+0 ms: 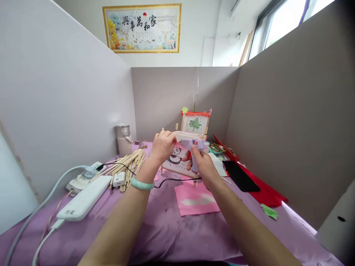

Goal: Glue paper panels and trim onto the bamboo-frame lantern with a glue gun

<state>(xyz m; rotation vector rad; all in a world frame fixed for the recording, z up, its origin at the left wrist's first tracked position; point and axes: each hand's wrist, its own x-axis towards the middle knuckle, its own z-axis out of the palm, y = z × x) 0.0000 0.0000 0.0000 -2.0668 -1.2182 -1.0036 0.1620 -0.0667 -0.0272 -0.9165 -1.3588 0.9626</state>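
Observation:
My right hand (204, 162) is wrapped round the handle of a pale purple hot glue gun (190, 142), whose nozzle points left. Close to that nozzle, the fingertips of my left hand (163, 146) are pinched together at the upper left of a stick frame; what they hold is hidden. A jade-green bangle (142, 183) circles my left wrist. The frame carries a panda drawing (176, 157) and stands upright behind my hands. Beyond it rises another stick-framed panel with a green leaf picture (195, 123) and a red fringe. A black cord (177, 179) runs to the glue gun.
Wooden sticks (130, 164), a white power strip (84, 199) and a jar in a knitted cover (124, 142) are at left. Pink paper (195, 199) lies in front; a black phone-like slab (241, 176) and red sheet (266, 190) lie right. Grey partitions (183, 96) enclose the table.

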